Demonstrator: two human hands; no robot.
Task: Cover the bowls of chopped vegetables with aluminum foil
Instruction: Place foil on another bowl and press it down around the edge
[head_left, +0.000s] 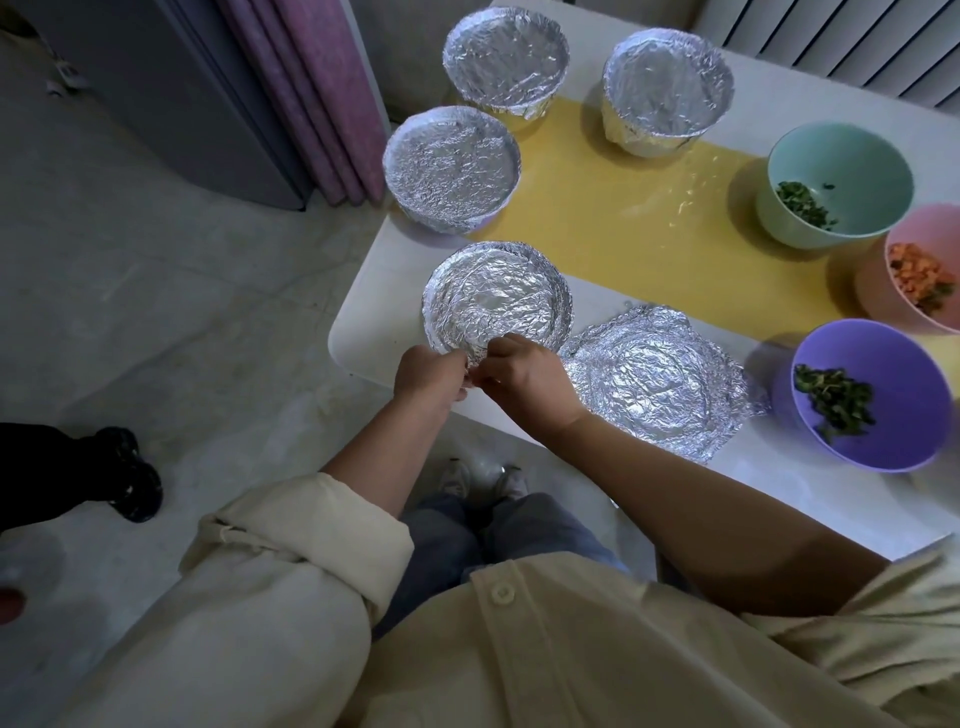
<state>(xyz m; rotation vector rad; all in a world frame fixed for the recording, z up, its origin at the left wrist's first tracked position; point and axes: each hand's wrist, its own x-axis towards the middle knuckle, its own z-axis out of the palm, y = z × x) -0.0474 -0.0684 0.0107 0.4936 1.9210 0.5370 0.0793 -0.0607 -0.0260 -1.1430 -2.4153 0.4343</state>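
Left hand (428, 374) and right hand (524, 379) each pinch the near edge of a round foil piece (498, 299), fingertips closed on it. The foil is crinkled, pressed into a disc with a raised rim, at the near-left corner of the white table (379, 280). A flat foil sheet (654, 379) lies just right of it. Three foil-covered bowls (452, 166) stand behind. Mint bowl (841, 156), pink bowl (878, 291) and purple bowl (883, 431) are uncovered, with chopped vegetables inside. Yellow mat (623, 249) mid-table. Grey floor (182, 312), pink curtain (311, 78).

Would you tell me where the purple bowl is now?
Head view, right side: the purple bowl sits uncovered beside the loose foil sheet, below the pink bowl.
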